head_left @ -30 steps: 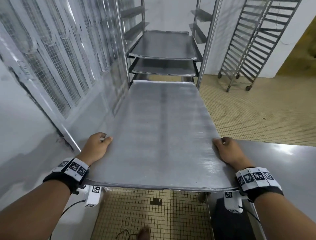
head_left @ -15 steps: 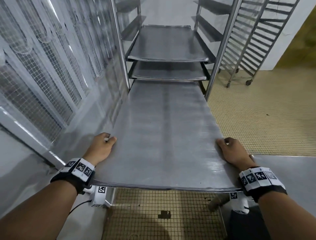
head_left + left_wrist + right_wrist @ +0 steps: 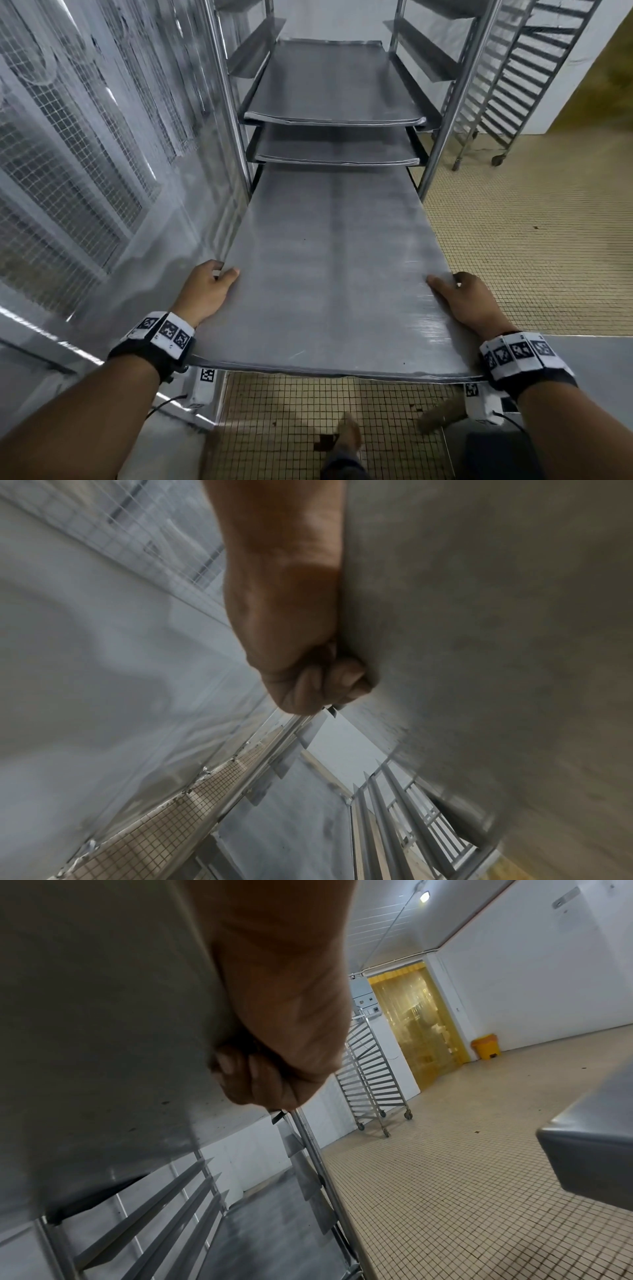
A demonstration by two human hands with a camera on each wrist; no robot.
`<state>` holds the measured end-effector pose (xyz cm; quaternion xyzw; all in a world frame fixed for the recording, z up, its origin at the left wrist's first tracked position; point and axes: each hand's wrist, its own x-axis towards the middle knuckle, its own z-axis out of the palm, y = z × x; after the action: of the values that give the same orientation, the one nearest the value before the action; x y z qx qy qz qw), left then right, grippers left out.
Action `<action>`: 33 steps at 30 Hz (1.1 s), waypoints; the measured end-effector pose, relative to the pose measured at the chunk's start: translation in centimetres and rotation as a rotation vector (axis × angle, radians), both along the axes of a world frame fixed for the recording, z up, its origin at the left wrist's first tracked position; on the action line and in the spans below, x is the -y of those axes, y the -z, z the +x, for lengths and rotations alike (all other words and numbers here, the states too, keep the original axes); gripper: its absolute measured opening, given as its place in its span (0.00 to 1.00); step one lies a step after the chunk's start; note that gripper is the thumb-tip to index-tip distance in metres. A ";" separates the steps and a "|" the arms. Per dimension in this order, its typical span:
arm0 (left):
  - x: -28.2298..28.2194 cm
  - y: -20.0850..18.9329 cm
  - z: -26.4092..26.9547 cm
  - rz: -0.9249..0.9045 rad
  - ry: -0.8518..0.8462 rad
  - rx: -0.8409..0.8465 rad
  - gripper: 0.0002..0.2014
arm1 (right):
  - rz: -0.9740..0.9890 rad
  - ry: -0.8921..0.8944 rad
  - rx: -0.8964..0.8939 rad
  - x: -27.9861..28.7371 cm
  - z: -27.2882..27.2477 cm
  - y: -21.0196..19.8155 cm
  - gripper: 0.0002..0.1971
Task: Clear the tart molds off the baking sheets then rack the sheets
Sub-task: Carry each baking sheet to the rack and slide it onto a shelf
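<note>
I hold a bare grey baking sheet (image 3: 329, 267) level in front of me, long side pointing away. My left hand (image 3: 209, 291) grips its left edge, thumb on top and fingers (image 3: 329, 680) curled under the sheet's underside (image 3: 479, 615). My right hand (image 3: 466, 301) grips the right edge the same way, its fingers (image 3: 246, 1074) curled beneath the sheet (image 3: 103, 1015). The sheet's far end lies between the uprights of the steel rack (image 3: 442, 130), just below two sheets (image 3: 335, 85) resting on its runners. No tart molds are in view.
A mesh-panelled metal wall (image 3: 85, 154) runs close along the left. A second rack on castors (image 3: 507, 85) stands at the back right. A steel table corner (image 3: 589, 1150) juts in at my right. Tiled floor (image 3: 513, 240) lies open to the right.
I have walked closer to the rack, carrying the sheet forward. Its far end has gone in between the uprights under the lower racked sheet. Both grips are unchanged.
</note>
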<state>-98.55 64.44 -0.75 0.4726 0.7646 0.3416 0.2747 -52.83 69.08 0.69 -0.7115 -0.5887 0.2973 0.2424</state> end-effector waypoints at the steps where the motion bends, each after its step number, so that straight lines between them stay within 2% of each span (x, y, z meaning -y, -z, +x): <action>1: -0.6 0.0 0.1 -0.006 -0.003 0.008 0.21 | -0.005 0.003 0.002 -0.7 0.0 0.1 0.23; 8: -5.0 0.9 0.1 0.030 -0.018 0.089 0.24 | -0.007 -0.001 -0.013 -5.7 -0.3 0.7 0.22; 11: -7.0 1.5 0.1 0.054 -0.023 0.102 0.17 | -0.018 -0.001 -0.026 -8.2 -0.1 1.7 0.27; 13: -8.3 2.0 0.0 0.055 -0.038 0.092 0.16 | -0.020 -0.008 -0.040 -9.7 0.0 2.3 0.27; 17: -10.4 3.1 0.3 0.072 -0.045 0.046 0.07 | -0.018 -0.004 -0.028 -12.0 -0.2 3.2 0.29; 19: -11.2 3.6 0.7 0.080 -0.053 0.024 0.09 | -0.030 0.007 -0.033 -12.9 -0.4 3.8 0.30; 23: -12.6 5.7 0.1 0.078 -0.063 -0.014 0.22 | -0.056 0.029 -0.070 -14.3 -1.0 5.1 0.29; 26: -13.4 6.6 0.0 0.064 -0.094 -0.017 0.24 | -0.066 0.045 -0.099 -15.2 -1.2 6.0 0.29; 30: -14.8 6.3 0.6 0.072 -0.088 -0.063 0.12 | -0.054 0.034 -0.086 -16.7 -1.3 6.6 0.30; 33: -15.9 6.0 0.9 0.110 -0.064 -0.024 0.11 | -0.063 0.044 -0.107 -18.1 -1.4 6.6 0.31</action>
<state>-97.62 80.36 -6.75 0.4663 0.7626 0.3859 0.2281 -54.26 87.21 -5.91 -0.7148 -0.5493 0.3480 0.2574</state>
